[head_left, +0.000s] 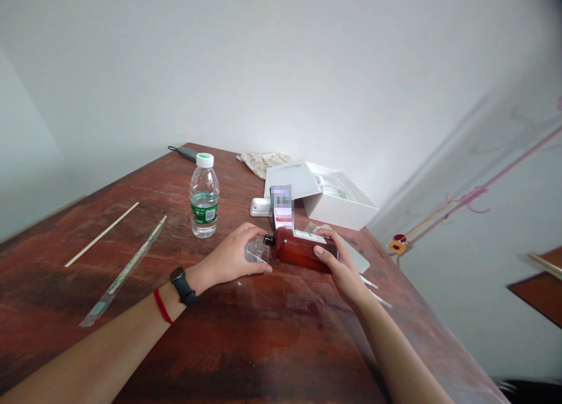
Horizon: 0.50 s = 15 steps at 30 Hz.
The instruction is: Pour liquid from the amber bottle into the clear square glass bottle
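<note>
My right hand (342,264) is wrapped round a brown bottle (301,249) with a white label, tipped on its side. The bottle's black neck points left, at the mouth of a small clear plastic container (257,250). Fingers and thumb of my left hand (235,253) grip that container low over the table. Whether liquid is running between the two I cannot tell. Behind the brown bottle, a phone (281,206) with a lit, blurred screen leans upright near a white case (260,207).
A capped water bottle (204,199) stands left of my hands. Further left lie a single chopstick (102,234) and a wrapped pair of chopsticks (127,269). An open white box (338,208), a cloth (261,163) and a grey pouch (187,153) sit at the back of the wooden table (246,345).
</note>
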Each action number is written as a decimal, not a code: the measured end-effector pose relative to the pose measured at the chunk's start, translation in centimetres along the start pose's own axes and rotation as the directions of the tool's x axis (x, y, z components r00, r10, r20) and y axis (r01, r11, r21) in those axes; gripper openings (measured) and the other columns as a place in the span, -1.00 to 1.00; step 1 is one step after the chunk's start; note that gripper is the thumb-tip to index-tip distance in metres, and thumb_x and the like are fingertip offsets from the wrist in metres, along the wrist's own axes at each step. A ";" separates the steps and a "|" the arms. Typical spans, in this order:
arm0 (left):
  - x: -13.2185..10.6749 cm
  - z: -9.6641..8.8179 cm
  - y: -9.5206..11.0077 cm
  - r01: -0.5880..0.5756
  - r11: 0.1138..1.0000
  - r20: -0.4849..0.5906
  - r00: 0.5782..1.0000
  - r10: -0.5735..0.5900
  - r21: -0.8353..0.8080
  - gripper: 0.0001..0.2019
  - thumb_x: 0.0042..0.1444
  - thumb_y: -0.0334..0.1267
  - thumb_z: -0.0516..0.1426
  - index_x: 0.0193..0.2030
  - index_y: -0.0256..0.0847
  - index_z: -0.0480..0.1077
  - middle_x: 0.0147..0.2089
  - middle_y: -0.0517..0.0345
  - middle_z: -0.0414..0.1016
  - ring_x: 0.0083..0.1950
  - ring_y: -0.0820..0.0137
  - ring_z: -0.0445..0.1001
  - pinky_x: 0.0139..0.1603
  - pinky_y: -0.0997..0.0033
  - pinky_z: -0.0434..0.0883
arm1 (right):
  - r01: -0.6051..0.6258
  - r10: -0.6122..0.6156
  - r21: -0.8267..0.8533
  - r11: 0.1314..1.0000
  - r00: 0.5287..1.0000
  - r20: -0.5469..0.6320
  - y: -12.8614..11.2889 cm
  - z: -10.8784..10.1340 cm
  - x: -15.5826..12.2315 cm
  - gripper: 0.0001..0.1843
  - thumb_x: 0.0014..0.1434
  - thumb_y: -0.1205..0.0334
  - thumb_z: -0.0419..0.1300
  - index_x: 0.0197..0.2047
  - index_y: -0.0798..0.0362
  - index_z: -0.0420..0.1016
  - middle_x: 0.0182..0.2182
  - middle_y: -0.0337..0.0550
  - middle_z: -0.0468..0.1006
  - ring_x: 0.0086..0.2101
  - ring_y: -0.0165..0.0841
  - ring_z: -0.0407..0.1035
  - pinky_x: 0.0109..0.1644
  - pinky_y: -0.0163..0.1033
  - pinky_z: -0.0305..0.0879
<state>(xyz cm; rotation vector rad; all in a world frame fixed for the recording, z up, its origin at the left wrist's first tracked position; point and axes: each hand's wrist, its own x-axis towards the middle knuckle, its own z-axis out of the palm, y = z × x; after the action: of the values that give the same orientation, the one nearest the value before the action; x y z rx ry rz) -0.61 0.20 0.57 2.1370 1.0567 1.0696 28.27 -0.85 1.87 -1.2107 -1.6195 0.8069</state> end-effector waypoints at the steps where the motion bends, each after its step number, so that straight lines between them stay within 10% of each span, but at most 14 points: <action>1: 0.0 0.0 0.0 0.001 1.000 -0.007 1.000 -0.001 -0.002 -0.43 -0.08 -0.12 0.54 0.04 -0.18 0.48 0.09 -0.03 0.52 0.13 0.03 0.55 0.18 0.01 0.48 | 0.001 -0.001 0.003 1.000 1.000 0.004 0.1 0.0 0.0 -0.62 0.22 -0.12 0.33 0.01 -0.15 0.46 -0.03 -0.16 0.56 -0.01 -0.10 0.41 0.14 -0.07 0.30; 15: -0.3 0.6 0.1 0.013 0.993 -0.101 0.995 -0.025 -0.119 -0.35 -0.12 -0.20 0.54 0.08 -0.13 0.39 0.09 0.01 0.58 0.08 0.09 0.59 0.15 0.06 0.50 | 0.006 -0.006 -0.009 1.000 1.000 0.005 0.0 -0.1 0.0 -0.61 0.22 -0.14 0.32 0.01 -0.14 0.45 -0.01 -0.16 0.54 0.03 -0.08 0.41 0.20 -0.04 0.28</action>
<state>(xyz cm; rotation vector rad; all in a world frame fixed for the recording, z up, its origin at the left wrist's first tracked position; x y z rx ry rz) -0.17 -0.22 0.17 1.9932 1.0318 1.2134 28.34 -0.85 1.91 -1.2106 -1.6322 0.8000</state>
